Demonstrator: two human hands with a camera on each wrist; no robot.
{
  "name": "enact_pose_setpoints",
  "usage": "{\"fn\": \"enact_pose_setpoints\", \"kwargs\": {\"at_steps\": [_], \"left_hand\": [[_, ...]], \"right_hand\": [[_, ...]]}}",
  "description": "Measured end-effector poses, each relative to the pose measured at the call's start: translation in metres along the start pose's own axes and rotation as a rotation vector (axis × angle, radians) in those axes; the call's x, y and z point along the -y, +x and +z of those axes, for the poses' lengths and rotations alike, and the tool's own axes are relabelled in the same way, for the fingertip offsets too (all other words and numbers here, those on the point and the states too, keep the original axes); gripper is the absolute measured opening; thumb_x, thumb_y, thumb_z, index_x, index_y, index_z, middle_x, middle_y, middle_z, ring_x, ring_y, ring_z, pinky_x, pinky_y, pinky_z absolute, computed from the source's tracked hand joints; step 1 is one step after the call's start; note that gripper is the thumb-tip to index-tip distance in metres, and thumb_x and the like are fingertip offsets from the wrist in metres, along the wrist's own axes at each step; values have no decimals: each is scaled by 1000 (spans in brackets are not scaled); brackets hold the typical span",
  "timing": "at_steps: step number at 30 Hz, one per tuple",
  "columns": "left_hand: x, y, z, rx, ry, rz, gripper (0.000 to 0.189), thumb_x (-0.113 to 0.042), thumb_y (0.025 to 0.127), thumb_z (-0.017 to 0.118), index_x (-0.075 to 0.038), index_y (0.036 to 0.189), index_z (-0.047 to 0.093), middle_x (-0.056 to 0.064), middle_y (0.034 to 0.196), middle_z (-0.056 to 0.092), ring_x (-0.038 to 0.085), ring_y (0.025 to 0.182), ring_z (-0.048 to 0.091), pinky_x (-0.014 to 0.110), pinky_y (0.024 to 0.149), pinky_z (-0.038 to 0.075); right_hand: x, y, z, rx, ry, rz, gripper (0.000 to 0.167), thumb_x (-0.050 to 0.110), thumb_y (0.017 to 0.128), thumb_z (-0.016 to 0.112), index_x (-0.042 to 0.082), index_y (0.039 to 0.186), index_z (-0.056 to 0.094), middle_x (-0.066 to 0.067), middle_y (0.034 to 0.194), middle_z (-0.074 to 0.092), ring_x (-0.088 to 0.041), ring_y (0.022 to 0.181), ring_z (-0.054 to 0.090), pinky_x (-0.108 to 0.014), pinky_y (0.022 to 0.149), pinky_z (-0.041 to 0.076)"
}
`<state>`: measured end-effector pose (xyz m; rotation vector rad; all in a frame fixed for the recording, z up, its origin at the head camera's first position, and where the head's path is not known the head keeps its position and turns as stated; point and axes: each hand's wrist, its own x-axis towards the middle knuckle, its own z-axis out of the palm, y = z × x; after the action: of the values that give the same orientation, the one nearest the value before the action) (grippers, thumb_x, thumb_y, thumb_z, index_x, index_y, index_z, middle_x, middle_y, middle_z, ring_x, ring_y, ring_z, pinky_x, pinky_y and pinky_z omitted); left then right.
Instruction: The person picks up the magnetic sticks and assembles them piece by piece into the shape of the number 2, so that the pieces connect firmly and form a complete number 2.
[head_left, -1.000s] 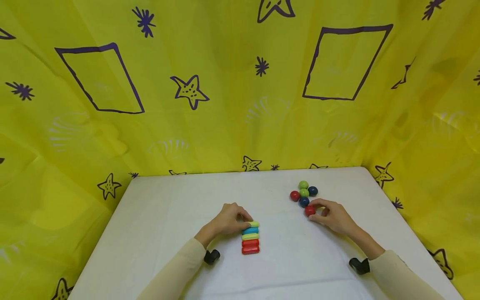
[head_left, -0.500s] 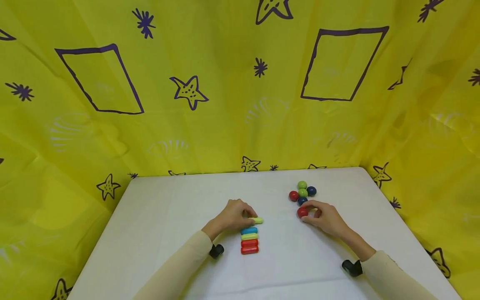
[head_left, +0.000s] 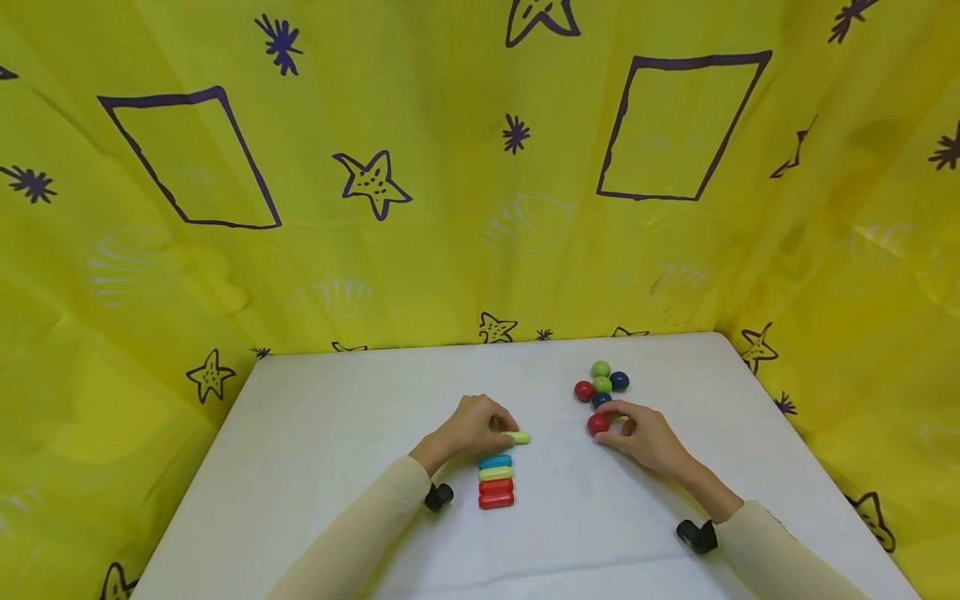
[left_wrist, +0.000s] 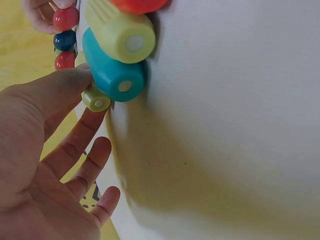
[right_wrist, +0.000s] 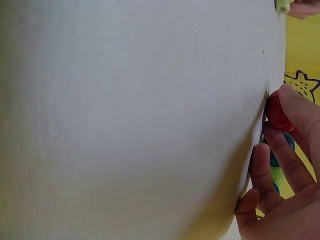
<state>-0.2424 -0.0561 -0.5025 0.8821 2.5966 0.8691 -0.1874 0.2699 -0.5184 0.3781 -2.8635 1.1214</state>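
Note:
My left hand (head_left: 474,427) pinches a short light-yellow toy rod (left_wrist: 97,101) between thumb and finger, its other fingers spread apart in the left wrist view. Just nearer to me than that hand, a row of similar rods lies side by side: a blue rod (head_left: 495,462), another yellow rod (head_left: 495,474) and two red rods (head_left: 497,493). Farther right, my right hand (head_left: 651,437) pinches a red ball (head_left: 597,425) with thumb and finger. Right behind it sits a dark blue ball (head_left: 602,401); whether the two touch, I cannot tell.
Beyond the held ball, a cluster on the white table (head_left: 360,392) has a red ball (head_left: 583,391), two green balls (head_left: 601,368) and another dark blue ball (head_left: 619,381). A yellow patterned curtain (head_left: 435,267) encloses the table's back and sides.
My left hand has taken the yellow rod off the row's far end, moving it away and to the right. My right hand has brought the red ball a little left.

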Motion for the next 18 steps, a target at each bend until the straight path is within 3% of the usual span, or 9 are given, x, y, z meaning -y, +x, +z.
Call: {"fn": "enact_pose_setpoints", "kwargs": {"at_steps": [8,18], "left_hand": [[-12,11,2,13,43,11,9,-22,90,81,-19,99,83,-17,85,71,3,82,56,39,94,38],[-25,28,15,9,31,15,9,-25,91,80,-20,98,83,-18,84,69,4,83,54,35,92,39]], "right_hand": [[6,0,3,12,22,-1,36,20,85,85,12,118,72,0,97,70,-14,70,52,-24,61,42],[10,0,8,-2,43,16,38,23,85,85,10,119,73,1,87,62,-14,68,50,-25,59,40]]}}
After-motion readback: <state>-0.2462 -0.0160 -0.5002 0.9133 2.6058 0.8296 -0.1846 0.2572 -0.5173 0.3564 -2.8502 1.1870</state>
